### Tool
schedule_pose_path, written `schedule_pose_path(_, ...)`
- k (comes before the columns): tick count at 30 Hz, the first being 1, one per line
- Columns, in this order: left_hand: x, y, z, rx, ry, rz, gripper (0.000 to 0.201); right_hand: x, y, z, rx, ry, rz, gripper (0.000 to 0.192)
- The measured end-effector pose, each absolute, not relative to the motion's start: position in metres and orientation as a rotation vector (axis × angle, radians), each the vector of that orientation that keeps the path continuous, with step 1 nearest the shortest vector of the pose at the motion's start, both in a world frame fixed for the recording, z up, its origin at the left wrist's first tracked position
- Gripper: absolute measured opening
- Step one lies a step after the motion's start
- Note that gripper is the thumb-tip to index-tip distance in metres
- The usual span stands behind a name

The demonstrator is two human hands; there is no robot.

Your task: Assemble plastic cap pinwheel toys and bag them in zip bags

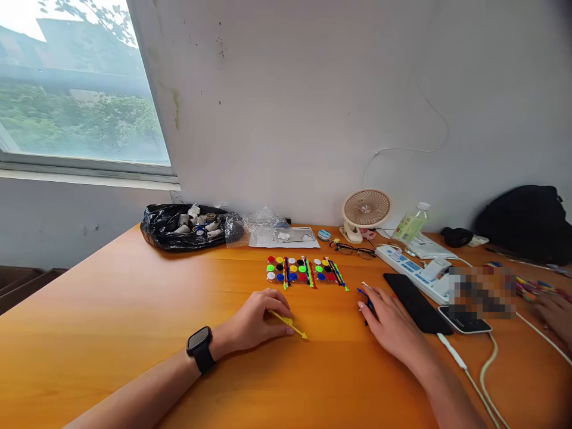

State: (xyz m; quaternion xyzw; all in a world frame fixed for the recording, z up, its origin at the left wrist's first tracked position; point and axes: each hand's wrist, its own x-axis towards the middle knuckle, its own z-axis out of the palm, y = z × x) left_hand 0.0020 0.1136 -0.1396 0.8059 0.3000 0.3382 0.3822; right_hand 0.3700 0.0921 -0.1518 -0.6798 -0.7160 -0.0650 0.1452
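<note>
My left hand (257, 319) rests on the orange table (111, 310) and pinches a thin yellow plastic stick (290, 325) that lies pointing right. A black smartwatch (201, 347) is on that wrist. My right hand (388, 322) lies flat-ish on the table, its fingertips on small blue and white sticks (365, 292); I cannot tell if it grips them. Beyond both hands sits a cluster of coloured round caps and coloured sticks (306, 271), laid out in rows.
A black bag with thread spools (187, 226) sits at the back left, clear plastic packaging (279, 233) beside it. To the right are a small fan (365, 211), glasses (353, 250), power strip (413, 268), two phones (415, 302), cables and a black backpack (527, 220). Another person's hand (556, 313) is at far right.
</note>
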Motion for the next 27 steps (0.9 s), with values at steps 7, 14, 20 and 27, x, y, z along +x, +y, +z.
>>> schedule_pose_path(7,0.001,0.109,-0.136,2.07,0.747,0.738,0.036,0.332,0.055,-0.154,-1.676,-2.185,-0.028,0.05)
schedule_pose_path(14,0.001,0.104,-0.124,2.274,0.567,0.919,0.095,0.261,0.029,-0.125,-1.246,-2.421,0.425,0.05)
schedule_pose_path(20,0.001,0.103,-0.126,2.322,0.512,0.79,0.092,0.232,0.04,-0.095,-0.991,-2.459,0.527,0.047)
schedule_pose_path(27,0.003,0.109,-0.132,2.352,0.691,0.782,0.046,0.26,0.053,-0.121,-1.331,-2.362,0.436,0.075)
